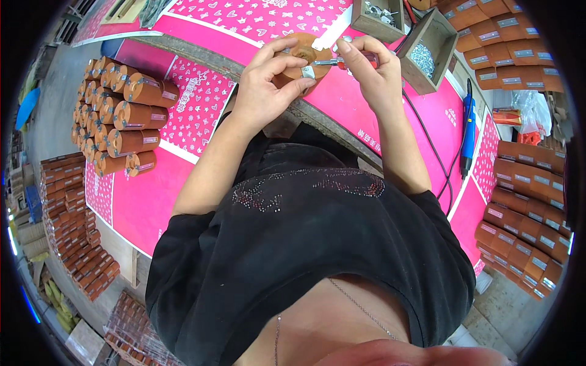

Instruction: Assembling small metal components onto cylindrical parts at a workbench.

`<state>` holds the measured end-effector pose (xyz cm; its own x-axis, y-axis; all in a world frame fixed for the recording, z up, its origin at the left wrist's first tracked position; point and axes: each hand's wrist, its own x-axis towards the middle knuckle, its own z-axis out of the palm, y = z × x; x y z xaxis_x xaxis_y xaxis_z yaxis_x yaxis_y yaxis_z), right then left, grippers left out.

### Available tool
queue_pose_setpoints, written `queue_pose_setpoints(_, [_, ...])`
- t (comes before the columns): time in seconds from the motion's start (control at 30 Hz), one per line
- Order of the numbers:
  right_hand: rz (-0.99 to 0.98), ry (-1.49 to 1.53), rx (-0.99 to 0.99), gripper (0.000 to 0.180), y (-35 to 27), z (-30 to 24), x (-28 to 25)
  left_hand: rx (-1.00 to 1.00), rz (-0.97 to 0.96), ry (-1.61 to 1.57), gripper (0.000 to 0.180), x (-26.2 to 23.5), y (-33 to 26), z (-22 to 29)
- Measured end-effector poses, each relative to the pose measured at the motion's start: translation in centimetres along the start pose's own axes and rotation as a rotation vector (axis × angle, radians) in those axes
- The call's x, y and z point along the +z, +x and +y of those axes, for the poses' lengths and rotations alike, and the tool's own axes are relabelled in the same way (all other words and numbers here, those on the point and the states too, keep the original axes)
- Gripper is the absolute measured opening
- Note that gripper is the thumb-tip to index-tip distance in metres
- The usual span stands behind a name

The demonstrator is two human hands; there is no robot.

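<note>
A round reddish-brown wooden piece (307,44) lies at the near edge of the pink-covered table. My left hand (266,82) is closed on its left side, fingers curled over the top. The thumb presses beside a small silvery metal bracket (308,72) on the piece. My right hand (379,72) grips a screwdriver (328,62) by its red handle, partly hidden by the fingers. Its metal shaft points left across the wooden piece, and the tip ends close to the left fingertips. Whether a screw sits under the tip, I cannot tell.
Right of my hand stands a wooden box of small screws (422,60); behind it is a box of metal parts (379,13). A blue corded tool (468,131) lies at right. Stacked wooden cylinders (135,114) stand at left. More brown pieces (528,189) are piled at right.
</note>
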<state>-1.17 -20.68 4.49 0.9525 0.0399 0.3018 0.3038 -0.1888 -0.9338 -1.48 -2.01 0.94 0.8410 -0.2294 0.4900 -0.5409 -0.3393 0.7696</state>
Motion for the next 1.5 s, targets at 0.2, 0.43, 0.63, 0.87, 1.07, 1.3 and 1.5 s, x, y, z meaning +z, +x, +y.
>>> queue_pose_setpoints(0.2, [0.044, 0.037, 0.038, 0.021, 0.1, 0.0, -0.1, 0.018, 0.010, 0.071, 0.031, 0.3, 0.1, 0.4])
queue_pose_setpoints(0.43, [0.225, 0.129, 0.092, 0.019, -0.9, 1.6, -1.6, 0.141, -0.084, 0.321, 0.037, -0.2, 1.4, -0.4])
queue_pose_setpoints(0.63, [0.258, 0.235, 0.198, 0.018, -2.5, 3.0, -3.5, 0.153, -0.230, 0.635, 0.040, -5.2, 3.0, -1.6])
queue_pose_setpoints(0.87, [0.219, 0.154, 0.218, 0.018, -2.9, 2.9, -2.1, 0.056, 0.122, 0.625, 0.040, 1.3, 2.5, -0.5])
queue_pose_setpoints(1.07, [0.176, 0.118, 0.227, 0.015, -3.3, 3.4, -2.1, 0.181, 0.208, 0.642, 0.034, 1.6, 2.7, -1.2])
queue_pose_setpoints(1.3, [0.189, 0.108, 0.216, 0.014, -3.7, 3.9, -2.8, 0.174, -0.054, 0.444, 0.030, -0.9, 2.4, -0.1])
queue_pose_setpoints(1.5, [0.203, 0.103, 0.205, 0.014, -3.8, 3.5, -2.7, 0.135, -0.062, 0.520, 0.028, -0.4, 2.1, 0.3])
